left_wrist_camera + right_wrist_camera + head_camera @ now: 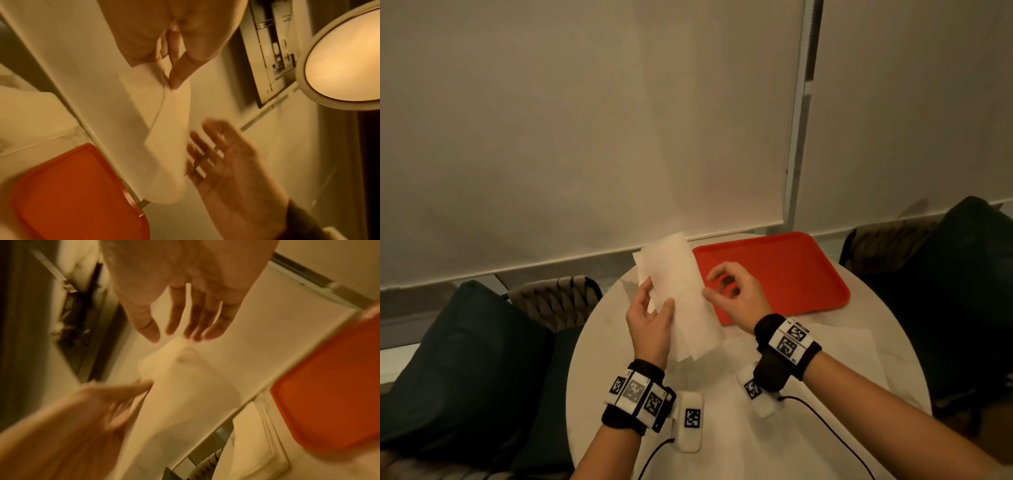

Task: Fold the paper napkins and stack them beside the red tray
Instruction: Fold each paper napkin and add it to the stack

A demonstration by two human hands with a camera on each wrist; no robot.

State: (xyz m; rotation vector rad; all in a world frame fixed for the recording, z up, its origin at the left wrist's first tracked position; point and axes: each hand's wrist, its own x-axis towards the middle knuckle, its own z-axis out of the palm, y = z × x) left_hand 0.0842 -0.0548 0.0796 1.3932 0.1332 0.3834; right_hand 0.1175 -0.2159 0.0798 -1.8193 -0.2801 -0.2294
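I see the left hand (650,325) pinching a bundle of paper napkins (681,301), lifted above the round tabletop (722,428). The right hand (736,294) hovers just beside the bundle's edge, fingers loosely spread, gripping nothing. The red tray (791,270) lies farther right on the tabletop.

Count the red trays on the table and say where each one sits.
1. The red tray lies on the far right part of the round table, beyond the right hand. No other tray shows in any view.
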